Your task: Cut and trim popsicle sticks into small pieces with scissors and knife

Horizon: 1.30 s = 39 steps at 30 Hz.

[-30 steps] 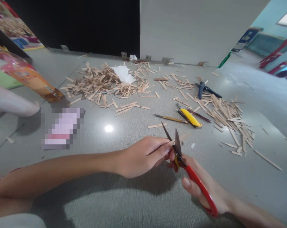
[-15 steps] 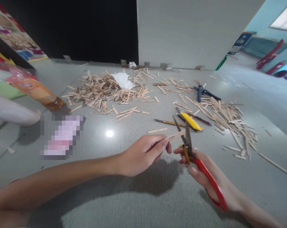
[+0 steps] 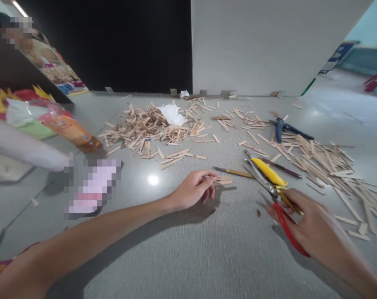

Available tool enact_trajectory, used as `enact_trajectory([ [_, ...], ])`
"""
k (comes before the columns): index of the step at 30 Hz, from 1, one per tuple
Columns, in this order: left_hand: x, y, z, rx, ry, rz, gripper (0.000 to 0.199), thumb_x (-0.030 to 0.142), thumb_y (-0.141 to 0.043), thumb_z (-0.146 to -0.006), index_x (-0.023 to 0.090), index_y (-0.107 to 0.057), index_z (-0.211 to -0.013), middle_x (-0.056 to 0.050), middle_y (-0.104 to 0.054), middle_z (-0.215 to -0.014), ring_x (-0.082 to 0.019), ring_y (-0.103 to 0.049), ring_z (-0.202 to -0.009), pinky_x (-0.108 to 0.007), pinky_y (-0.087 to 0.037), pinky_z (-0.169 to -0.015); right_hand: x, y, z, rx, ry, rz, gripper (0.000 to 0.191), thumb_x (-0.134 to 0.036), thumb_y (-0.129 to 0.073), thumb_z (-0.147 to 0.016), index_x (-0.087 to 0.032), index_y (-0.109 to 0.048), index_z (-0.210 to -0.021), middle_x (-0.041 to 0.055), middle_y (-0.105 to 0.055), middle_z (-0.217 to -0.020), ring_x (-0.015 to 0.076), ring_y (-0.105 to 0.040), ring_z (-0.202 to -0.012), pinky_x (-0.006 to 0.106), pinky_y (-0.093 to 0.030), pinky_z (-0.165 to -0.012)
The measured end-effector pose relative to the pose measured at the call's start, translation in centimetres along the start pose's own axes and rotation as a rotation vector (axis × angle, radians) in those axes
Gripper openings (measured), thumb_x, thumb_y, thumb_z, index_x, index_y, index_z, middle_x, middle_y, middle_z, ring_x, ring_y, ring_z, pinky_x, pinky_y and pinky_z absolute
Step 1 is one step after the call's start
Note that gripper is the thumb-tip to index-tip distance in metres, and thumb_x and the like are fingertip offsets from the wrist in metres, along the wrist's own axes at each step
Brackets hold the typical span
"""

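Note:
Between the thumb and fingers of my left hand are short wooden stick pieces, just above the grey surface. My right hand grips the red and yellow handles of scissors, whose blades point away to the upper left. Beside the blades lies a yellow cutter, partly under or behind them. A thin craft knife rests between my two hands, and a dark red pen lies past the cutter.
Wooden pieces lie in a heap at the back left and in another at right, near a dark blue tool. At left are a blurred pink object, an orange bottle and another person's arm.
My right hand has moved right, taking the scissors away from my left hand, and the blades are closer together. My left hand has drawn slightly back and now holds short pieces. The view has shifted left.

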<state>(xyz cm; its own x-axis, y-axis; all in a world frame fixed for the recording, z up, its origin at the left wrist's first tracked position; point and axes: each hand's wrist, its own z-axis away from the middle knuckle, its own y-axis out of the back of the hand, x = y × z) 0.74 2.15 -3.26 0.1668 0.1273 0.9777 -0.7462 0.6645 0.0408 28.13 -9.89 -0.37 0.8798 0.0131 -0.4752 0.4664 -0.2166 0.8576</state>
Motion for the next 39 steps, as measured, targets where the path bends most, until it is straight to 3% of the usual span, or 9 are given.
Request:
enact_trajectory([
  [2,-0.1,-0.1,0.2,0.012,-0.065,0.021,0.027,0.041,-0.046,-0.111,0.019,-0.056,-0.098,0.005,-0.059,-0.061,-0.01,-0.048,-0.047,-0.022,-0.039,-0.05,0.3,-0.4,1.0,-0.137,0.01,-0.138,0.054,-0.075,-0.059,-0.097,-0.023,-0.071,-0.087,0.0098,-0.076,-0.082,0.0271,-0.069,-0.067,0.037,-0.057,-0.06],
  [5,0.5,-0.6,1.0,0.03,-0.151,0.062,0.032,0.046,-0.043,-0.112,0.023,-0.049,-0.092,0.007,-0.055,-0.058,-0.01,-0.045,-0.046,-0.021,-0.037,-0.049,1.1,-0.9,3.4,-0.298,0.021,-0.401,0.058,-0.072,-0.049,-0.106,-0.025,-0.073,-0.13,0.0132,-0.081,-0.115,0.0325,-0.079,-0.096,0.041,-0.067,-0.074],
  [7,1.1,-1.2,1.8,0.013,-0.163,0.1,0.031,0.048,-0.044,-0.112,0.023,-0.047,-0.093,0.008,-0.053,-0.058,-0.01,-0.045,-0.046,-0.02,-0.035,-0.047,1.5,-1.3,5.0,-0.322,0.077,-0.543,0.057,-0.071,-0.045,-0.108,-0.027,-0.074,-0.129,0.0111,-0.081,-0.109,0.0314,-0.079,-0.092,0.04,-0.068,-0.073],
  [9,1.6,-1.9,2.7,-0.006,-0.174,0.151,0.033,0.052,-0.044,-0.112,0.023,-0.047,-0.094,0.009,-0.051,-0.059,-0.01,-0.044,-0.047,-0.021,-0.035,-0.047,1.2,-1.4,6.1,-0.418,0.035,-0.539,0.058,-0.068,-0.048,-0.108,-0.026,-0.071,-0.141,0.0149,-0.08,-0.123,0.0354,-0.078,-0.107,0.043,-0.069,-0.082],
  [13,2.0,-2.9,3.9,-0.026,-0.246,0.189,0.035,0.054,-0.046,-0.112,0.023,-0.048,-0.098,0.009,-0.05,-0.06,-0.009,-0.04,-0.047,-0.021,-0.033,-0.046,-1.3,-1.2,6.5,-0.379,0.053,-0.468,0.066,-0.075,-0.049,-0.104,-0.027,-0.071,-0.143,0.0169,-0.078,-0.128,0.0391,-0.077,-0.112,0.051,-0.067,-0.092],
  [21,2.7,-3.6,4.8,0.051,-0.302,0.119,0.034,0.056,-0.042,-0.113,0.025,-0.045,-0.099,0.011,-0.048,-0.059,-0.01,-0.038,-0.046,-0.022,-0.034,-0.047,-4.6,-0.8,5.3,-0.356,0.117,-0.437,0.062,-0.072,-0.044,-0.107,-0.021,-0.076,-0.122,0.0109,-0.077,-0.093,0.0297,-0.072,-0.081,0.043,-0.063,-0.072],
  [26,3.7,-4.7,5.6,-0.152,-0.272,-0.152,0.038,0.043,-0.038,-0.114,0.022,-0.048,-0.084,0.006,-0.05,-0.063,-0.011,-0.044,-0.055,-0.024,-0.036,-0.055,-5.1,-0.8,5.7,-0.33,0.1,-0.459,0.068,-0.08,-0.038,-0.104,-0.022,-0.076,-0.105,0.0097,-0.073,-0.083,0.0278,-0.067,-0.071,0.04,-0.061,-0.063],
  [32,4.8,-4.9,6.2,-0.193,-0.23,-0.214,0.04,0.04,-0.036,-0.115,0.022,-0.049,-0.082,0.005,-0.05,-0.064,-0.011,-0.045,-0.056,-0.024,-0.037,-0.057,-4.8,-0.5,7.2,-0.395,-0.014,-0.471,0.065,-0.078,-0.046,-0.105,-0.024,-0.075,-0.126,0.0124,-0.08,-0.105,0.0311,-0.075,-0.091,0.046,-0.067,-0.081],
  [39,4.7,-5.1,6.4,-0.177,-0.181,-0.177,0.045,0.049,-0.034,-0.115,0.022,-0.048,-0.082,0.005,-0.047,-0.062,-0.012,-0.043,-0.056,-0.025,-0.035,-0.056,-3.9,-0.9,7.4,-0.417,0.014,-0.52,0.068,-0.075,-0.05,-0.104,-0.021,-0.069,-0.142,0.016,-0.08,-0.114,0.0348,-0.077,-0.1,0.052,-0.068,-0.088],
])
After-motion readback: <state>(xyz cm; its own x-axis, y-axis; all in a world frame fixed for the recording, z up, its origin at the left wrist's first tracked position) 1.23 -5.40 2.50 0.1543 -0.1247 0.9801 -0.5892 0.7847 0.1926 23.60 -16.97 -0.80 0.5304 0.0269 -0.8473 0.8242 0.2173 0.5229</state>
